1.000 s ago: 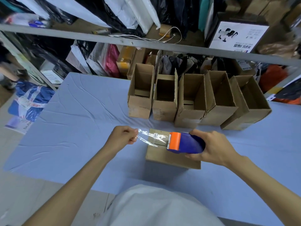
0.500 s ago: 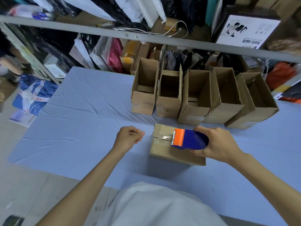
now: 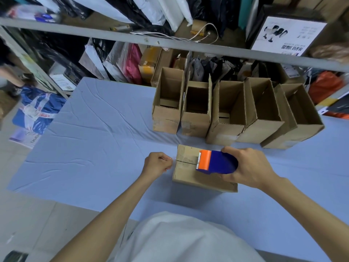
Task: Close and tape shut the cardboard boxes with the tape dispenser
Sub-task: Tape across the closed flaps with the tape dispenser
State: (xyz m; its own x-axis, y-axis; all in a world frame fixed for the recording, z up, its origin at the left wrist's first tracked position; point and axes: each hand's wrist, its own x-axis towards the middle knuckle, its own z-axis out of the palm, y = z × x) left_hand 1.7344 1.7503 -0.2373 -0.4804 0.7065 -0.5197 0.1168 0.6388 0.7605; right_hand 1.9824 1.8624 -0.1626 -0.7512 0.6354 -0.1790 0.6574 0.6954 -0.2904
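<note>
A closed cardboard box (image 3: 188, 175) lies on the blue table in front of me, its flap seam running left to right. My right hand (image 3: 249, 167) grips the blue tape dispenser (image 3: 221, 162), whose orange toothed head rests on the box top over the seam. My left hand (image 3: 157, 163) is curled at the box's left edge and pinches the end of the clear tape (image 3: 171, 159). The tape is barely visible between hand and dispenser.
Several open cardboard boxes (image 3: 196, 110) stand in a row just behind the closed one. The blue table cloth (image 3: 94, 138) stretches bare to the left. A grey shelf rail (image 3: 170, 44) with bags and packages runs behind the table.
The tape strand, earlier stretched in the air, now lies down on the box. My left hand came right to the box's edge, and the dispenser dropped onto the box top.
</note>
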